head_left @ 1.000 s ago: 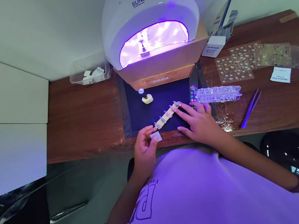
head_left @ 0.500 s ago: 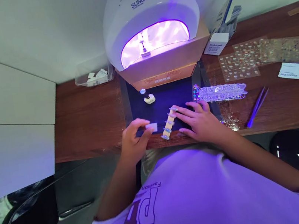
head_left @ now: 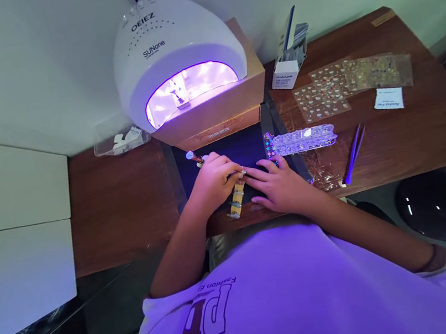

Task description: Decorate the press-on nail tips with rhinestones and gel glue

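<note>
My left hand (head_left: 218, 179) is closed in a pinch over the upper end of a tan strip (head_left: 236, 201) that carries several clear press-on nails. The small white pad seen in it earlier is now mostly hidden by the fingers. My right hand (head_left: 278, 184) lies on the dark mat with fingers spread, its index fingertip touching the strip's top nail (head_left: 242, 172). Behind my left hand, a nail polish bottle (head_left: 194, 158) shows partly. Right of it, a clear case of rhinestones (head_left: 305, 139) lies beyond my right hand.
A white nail lamp (head_left: 177, 45) glows on a cardboard box (head_left: 217, 126), a small stand (head_left: 182, 100) inside it. To the right are tweezers (head_left: 354, 156), sticker sheets (head_left: 323, 93), an alcohol pad packet (head_left: 389, 98) and its box (head_left: 287, 73). A clear tray (head_left: 123, 143) stands left.
My left hand has moved right and up with the white pad, onto the top of the nail strip. My right hand stays by the strip. The camera view has shifted and tilted.
</note>
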A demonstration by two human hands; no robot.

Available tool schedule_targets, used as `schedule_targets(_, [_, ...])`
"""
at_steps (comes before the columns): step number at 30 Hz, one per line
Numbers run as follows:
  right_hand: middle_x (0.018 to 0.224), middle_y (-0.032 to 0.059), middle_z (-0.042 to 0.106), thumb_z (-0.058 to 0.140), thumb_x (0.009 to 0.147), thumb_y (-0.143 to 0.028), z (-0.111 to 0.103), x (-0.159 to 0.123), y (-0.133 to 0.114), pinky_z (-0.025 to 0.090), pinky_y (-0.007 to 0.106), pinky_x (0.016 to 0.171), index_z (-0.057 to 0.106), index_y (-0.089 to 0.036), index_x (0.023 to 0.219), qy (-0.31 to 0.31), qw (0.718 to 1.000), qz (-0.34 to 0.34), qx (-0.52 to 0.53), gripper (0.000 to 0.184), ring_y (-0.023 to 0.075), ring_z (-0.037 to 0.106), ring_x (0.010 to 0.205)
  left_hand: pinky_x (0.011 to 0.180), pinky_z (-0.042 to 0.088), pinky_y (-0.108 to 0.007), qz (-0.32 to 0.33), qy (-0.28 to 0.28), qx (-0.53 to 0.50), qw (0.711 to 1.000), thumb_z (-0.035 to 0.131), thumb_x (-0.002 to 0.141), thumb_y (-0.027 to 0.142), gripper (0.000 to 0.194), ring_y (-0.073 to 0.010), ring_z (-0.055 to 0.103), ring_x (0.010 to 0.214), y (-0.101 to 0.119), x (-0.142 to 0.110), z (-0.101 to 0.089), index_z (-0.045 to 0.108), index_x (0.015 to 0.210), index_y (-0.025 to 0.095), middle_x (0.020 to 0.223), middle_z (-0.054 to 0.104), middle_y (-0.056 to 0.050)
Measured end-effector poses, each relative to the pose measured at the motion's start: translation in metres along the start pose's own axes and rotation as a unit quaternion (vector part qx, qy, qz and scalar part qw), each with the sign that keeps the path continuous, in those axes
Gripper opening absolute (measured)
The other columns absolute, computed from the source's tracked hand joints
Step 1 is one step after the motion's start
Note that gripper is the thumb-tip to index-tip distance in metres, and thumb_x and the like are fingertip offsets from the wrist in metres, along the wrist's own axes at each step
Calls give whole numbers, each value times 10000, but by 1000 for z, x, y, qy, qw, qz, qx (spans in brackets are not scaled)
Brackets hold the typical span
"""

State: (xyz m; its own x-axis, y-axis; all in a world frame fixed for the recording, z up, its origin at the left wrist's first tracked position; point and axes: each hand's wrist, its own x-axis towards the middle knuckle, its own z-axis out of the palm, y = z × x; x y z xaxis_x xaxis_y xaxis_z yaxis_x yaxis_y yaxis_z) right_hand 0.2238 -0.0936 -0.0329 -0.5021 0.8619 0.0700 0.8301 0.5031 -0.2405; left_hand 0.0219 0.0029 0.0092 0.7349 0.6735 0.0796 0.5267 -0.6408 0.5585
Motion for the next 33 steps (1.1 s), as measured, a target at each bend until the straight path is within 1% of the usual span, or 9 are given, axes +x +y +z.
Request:
schedule_targets(4, [1517,81,525,426,991,-454,1,0,0,264,557,1071,473,-237,1477,3,1000,1,5,535,346,434,1285,809,424,-363,4,-18,31,999,586,934,276,188,-207,512,860,2,3,1,750,887,199,806,662,-60])
schedule_targets(9, [1503,69,537,444,983,-471,3,1,0,263,545,1079,465,-256,1479,5,1000,-1,0,540,333,441,1282,770,406,-360,22,-28,52,998,578,931,251,197,-204,487,827,3,8,2,752,858,195,796,659,-63])
schedule_targets(14, [1533,73,510,430,986,-461,2,0,0,263,557,1080,456,-242,1490,2,1000,0,-5,550,337,442,1287,777,418,-369,22,-25,56,998,568,939,260,211,-205,490,823,1,5,2,754,867,192,798,656,-69])
schedule_targets(19, [1578,54,462,388,1000,-474,2,1,-1,265,556,1072,444,-242,1501,-1,1000,0,-7,555,342,441,1295,787,438,-371,11,-18,53,998,566,945,276,216,-203,504,828,-4,-1,-2,755,886,191,800,658,-70])
schedule_targets(27, [1585,64,450,425,986,-465,2,1,-1,249,573,1108,461,-231,1489,0,1000,1,-7,555,346,428,1328,766,419,-354,19,-6,36,999,575,950,267,203,-192,512,814,-3,-1,0,749,881,189,806,666,-59])
schedule_targets(33, [1609,55,414,438,983,-477,1,0,-1,262,577,1118,438,-243,1497,-1,1000,3,-7,564,344,426,1338,771,417,-344,16,17,8,1000,587,946,259,169,-184,525,818,-2,-4,-3,735,898,194,826,664,-51])
